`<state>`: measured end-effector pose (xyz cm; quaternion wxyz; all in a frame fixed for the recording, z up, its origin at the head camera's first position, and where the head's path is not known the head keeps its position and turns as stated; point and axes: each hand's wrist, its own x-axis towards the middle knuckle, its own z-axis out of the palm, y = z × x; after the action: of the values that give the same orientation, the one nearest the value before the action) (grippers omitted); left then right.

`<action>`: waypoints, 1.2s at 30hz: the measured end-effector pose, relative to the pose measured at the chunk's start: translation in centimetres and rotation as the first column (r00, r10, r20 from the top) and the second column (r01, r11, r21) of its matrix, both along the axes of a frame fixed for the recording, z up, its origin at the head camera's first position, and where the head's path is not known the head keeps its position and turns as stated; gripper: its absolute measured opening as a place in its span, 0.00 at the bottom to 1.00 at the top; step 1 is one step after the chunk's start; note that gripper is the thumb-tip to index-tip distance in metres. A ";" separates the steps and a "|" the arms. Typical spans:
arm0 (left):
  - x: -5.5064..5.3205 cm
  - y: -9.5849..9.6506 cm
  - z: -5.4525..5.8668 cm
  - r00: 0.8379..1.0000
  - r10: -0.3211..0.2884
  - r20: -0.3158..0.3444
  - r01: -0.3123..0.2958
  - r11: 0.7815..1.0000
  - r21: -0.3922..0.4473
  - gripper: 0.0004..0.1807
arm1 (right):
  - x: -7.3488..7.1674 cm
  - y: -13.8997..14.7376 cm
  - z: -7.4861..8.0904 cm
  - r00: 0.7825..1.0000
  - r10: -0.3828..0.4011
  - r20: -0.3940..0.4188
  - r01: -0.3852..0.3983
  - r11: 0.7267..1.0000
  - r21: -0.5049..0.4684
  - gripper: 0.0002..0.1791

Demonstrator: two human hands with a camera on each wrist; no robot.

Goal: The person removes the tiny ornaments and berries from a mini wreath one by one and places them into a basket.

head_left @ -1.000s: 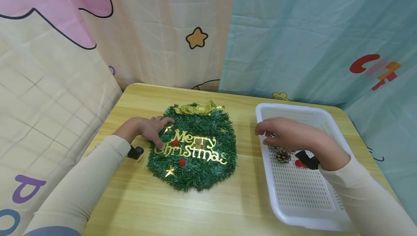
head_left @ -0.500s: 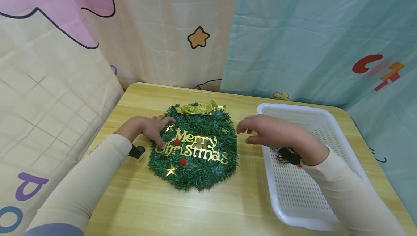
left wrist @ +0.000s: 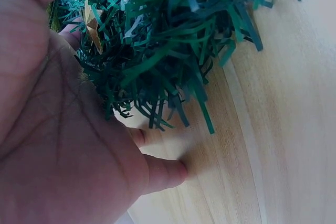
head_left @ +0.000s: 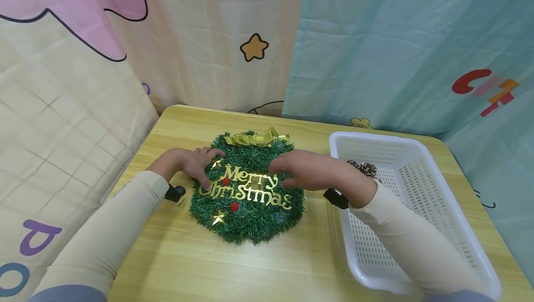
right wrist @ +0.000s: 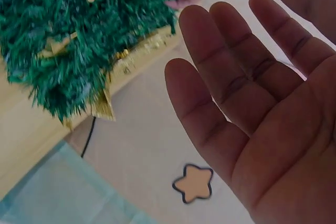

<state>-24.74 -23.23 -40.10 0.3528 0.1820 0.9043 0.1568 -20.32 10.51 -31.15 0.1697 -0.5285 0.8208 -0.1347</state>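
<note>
A green tinsel wreath (head_left: 250,228) lies on the table with gold "Merry Christmas" lettering (head_left: 250,193), a gold bow (head_left: 252,140), gold stars (head_left: 219,217) and red pompoms (head_left: 234,207). On its left edge rests my left hand (head_left: 196,163), fingers spread; the left wrist view shows some fingertips (left wrist: 170,173) on the wood beside the green strands. Over the wreath's right part hovers my right hand (head_left: 313,170), fingers extended with a slight bend. In the right wrist view its palm (right wrist: 294,145) faces the camera with nothing seen in it.
A white plastic basket (head_left: 421,154) stands on the right of the table (head_left: 267,274), partly under my right forearm. Pinecones (head_left: 368,169) lie inside it. Printed curtains (head_left: 217,52) hang behind the table and at its sides.
My right hand has moved left from above the basket to above the wreath, baring pinecones in the basket. The left hand and the wreath stay in place.
</note>
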 end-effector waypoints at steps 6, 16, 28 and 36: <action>0.0 0.1 -0.1 1.000 -0.004 -0.005 0.004 1.000 -0.005 0.62 | -0.7 -2.6 -2.0 0.999 0.022 0.042 -0.023 0.999 0.038 0.12; -0.1 0.2 0.0 1.000 -0.005 -0.010 0.005 1.000 -0.016 0.61 | -0.9 -5.9 -4.3 0.993 0.064 0.104 -0.071 0.996 0.063 0.14; 0.0 0.2 0.2 1.000 -0.015 -0.015 0.014 1.000 -0.024 0.60 | -0.8 -8.1 -5.9 0.989 0.098 0.109 -0.107 0.992 0.074 0.16; -0.1 0.1 0.1 1.000 -0.012 -0.014 0.012 1.000 -0.023 0.60 | -0.9 -8.7 -6.6 0.992 0.101 0.070 -0.107 0.990 0.096 0.16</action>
<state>-24.83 -23.18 -40.00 0.3494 0.1845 0.9074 0.1429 -21.20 1.84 -37.79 0.2294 -0.5568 0.7918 -0.1016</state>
